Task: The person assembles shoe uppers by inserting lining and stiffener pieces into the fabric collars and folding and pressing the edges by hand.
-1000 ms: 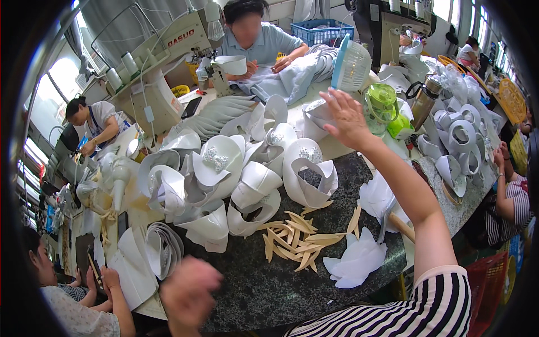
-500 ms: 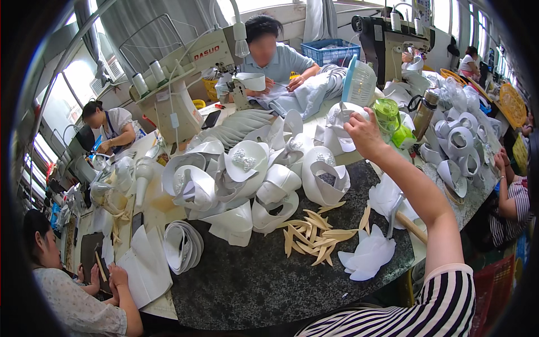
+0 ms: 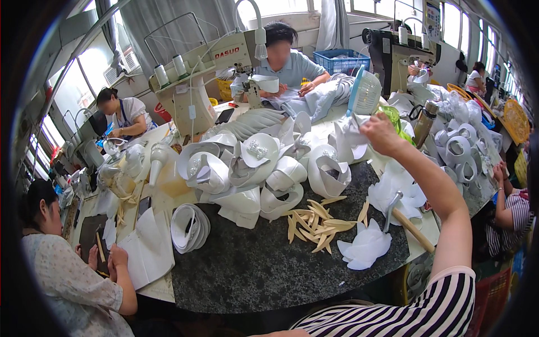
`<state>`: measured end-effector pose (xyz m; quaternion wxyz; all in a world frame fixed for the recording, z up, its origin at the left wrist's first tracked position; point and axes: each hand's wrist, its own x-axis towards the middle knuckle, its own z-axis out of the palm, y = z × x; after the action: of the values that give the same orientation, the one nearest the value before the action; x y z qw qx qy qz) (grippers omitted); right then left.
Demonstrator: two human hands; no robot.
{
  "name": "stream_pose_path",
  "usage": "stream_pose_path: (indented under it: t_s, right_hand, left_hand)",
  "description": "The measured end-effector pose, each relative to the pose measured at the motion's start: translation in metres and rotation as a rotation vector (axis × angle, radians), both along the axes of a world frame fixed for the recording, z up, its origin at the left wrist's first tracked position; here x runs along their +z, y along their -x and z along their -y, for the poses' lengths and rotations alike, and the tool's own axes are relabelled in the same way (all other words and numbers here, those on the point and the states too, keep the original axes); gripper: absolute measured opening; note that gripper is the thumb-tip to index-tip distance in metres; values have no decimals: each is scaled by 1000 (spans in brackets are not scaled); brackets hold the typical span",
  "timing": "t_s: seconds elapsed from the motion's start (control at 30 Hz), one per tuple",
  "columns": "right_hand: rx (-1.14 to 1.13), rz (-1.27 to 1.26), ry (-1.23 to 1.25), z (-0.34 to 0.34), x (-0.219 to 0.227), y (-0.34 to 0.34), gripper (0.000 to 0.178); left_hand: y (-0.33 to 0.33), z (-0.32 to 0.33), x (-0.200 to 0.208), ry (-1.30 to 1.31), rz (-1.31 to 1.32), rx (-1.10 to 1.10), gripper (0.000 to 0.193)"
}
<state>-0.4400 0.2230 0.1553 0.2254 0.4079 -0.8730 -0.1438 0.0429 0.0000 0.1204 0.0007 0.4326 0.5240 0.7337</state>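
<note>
My right hand [image 3: 380, 133] reaches far across the table, fingers closed on a white cut piece [image 3: 349, 133] beside a small light-blue fan [image 3: 365, 92]. My striped sleeve comes in from the lower right. My left hand is out of sight. A heap of white curved pieces [image 3: 258, 168], some with sparkling trims, fills the table's middle. On the dark stone slab [image 3: 269, 269] lie several tan strips [image 3: 315, 222] and a stack of white flat pieces [image 3: 366, 247]. A wooden-handled hammer [image 3: 405, 218] rests to their right.
A stack of white loops [image 3: 189, 226] sits left on the slab. A sewing machine [image 3: 213, 73] stands at the back. A seated person [image 3: 70, 281] works at the lower left, another [image 3: 286, 62] across the table, a third [image 3: 508, 216] at the right. More white pieces [image 3: 457, 146] pile at the right.
My left hand, at the lower edge a second ago, has dropped out of view. My right hand has stayed at the far pile and closed on a white piece.
</note>
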Motion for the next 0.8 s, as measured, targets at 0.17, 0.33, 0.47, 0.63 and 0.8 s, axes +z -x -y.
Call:
stream_pose_path:
  t_s: [0.17, 0.33, 0.47, 0.63, 0.8]
  right_hand:
    - [17, -2, 35, -8, 16, -14, 28]
    - [119, -9, -25, -23, 14, -50, 20]
    - [227, -183, 9, -28, 3, -66, 16]
    - [249, -42, 114, -13, -1, -73, 19]
    - [89, 444, 618, -54, 43, -62, 23]
  left_hand:
    - [8, -11, 5, 164, 218, 144, 33]
    - [65, -29, 13, 643, 155, 626, 22]
    - [182, -45, 2, 896, -218, 840, 22]
    - [339, -60, -38, 1281, -613, 1025, 46]
    - [379, -69, -37, 1663, -174, 883, 82]
